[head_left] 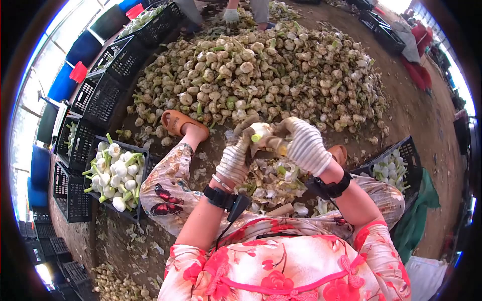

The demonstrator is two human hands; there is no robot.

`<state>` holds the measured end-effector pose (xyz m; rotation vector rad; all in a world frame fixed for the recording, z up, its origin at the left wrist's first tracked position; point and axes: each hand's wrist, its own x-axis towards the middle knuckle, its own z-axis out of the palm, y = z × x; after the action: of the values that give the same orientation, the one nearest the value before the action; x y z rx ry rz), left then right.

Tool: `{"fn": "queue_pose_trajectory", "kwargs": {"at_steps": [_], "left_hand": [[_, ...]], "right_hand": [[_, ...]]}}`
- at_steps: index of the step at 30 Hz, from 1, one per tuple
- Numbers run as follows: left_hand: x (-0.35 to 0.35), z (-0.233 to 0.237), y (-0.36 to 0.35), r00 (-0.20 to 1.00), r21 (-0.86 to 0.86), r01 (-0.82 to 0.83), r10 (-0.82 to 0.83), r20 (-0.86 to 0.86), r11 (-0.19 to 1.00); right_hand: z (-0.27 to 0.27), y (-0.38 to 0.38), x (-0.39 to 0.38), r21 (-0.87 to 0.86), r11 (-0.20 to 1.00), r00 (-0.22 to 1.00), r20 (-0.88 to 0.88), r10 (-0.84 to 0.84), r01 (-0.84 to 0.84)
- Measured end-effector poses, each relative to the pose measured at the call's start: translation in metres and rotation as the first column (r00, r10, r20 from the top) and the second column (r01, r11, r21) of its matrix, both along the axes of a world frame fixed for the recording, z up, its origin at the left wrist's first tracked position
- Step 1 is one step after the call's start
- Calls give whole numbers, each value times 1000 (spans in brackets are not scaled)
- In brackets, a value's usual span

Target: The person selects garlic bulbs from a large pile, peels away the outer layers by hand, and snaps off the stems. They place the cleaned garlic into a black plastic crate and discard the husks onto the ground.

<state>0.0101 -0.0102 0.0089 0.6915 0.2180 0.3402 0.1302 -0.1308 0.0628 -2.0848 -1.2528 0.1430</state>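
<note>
Between my two hands is a garlic bulb (263,130), pale, with its cut green stem end facing me. My left hand (238,153), in a striped white glove with soiled fingertips, is closed around the bulb's left side. From the right, my right hand (305,145), gloved the same way, has its fingers bent in against the bulb and its skin. The fingertips partly cover where they touch. Below the hands, a heap of loose garlic skins and trimmings (276,183) lies between my legs. Beyond them spreads a large pile of untrimmed garlic (281,75).
A black crate of cleaned white garlic (118,173) stands at my left, another crate of garlic (394,168) at my right. Stacked black crates (100,100) line the left side. Across the pile is a co-worker's gloved hand (231,16). A green cloth (420,210) hangs at right.
</note>
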Motion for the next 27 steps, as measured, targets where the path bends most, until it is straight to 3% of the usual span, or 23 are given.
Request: {"fn": "queue_pose_trajectory", "kwargs": {"at_steps": [5,6,11,13,16,19,21,23,24,26,27], "left_hand": [[-5,-2,1,997,70,61,-57,-57,996],[-4,0,-2,997,227,3,15,-77,974],[-9,6,3,993,230,36,-10,-114,973],[-13,11,7,993,222,82,-61,-102,972],[-17,26,6,978,239,183,-153,-139,954],[-15,28,10,953,143,302,-297,-53,943],[-15,23,13,962,105,274,-270,-48,956],[-14,18,13,975,139,221,-219,-30,965],[-15,20,15,966,87,254,-248,-68,963],[-14,18,19,967,200,231,-202,-156,952],[-13,18,20,965,258,224,-177,-196,940]], "right_hand": [[-10,3,2,-22,997,994,-83,68,-70],[-11,3,2,-18,995,987,-127,94,-97],[1,2,7,8,985,929,-330,168,-175],[7,1,17,78,979,945,-256,205,-191],[5,8,33,41,984,981,97,171,-176],[-5,16,36,105,991,992,103,74,-85],[-14,13,30,156,986,941,-320,112,-64],[-13,4,21,210,978,683,-716,141,19],[-9,1,16,245,970,663,-728,173,15],[-3,-3,8,317,948,623,-745,237,18],[-5,-4,9,324,944,662,-721,205,60]]}}
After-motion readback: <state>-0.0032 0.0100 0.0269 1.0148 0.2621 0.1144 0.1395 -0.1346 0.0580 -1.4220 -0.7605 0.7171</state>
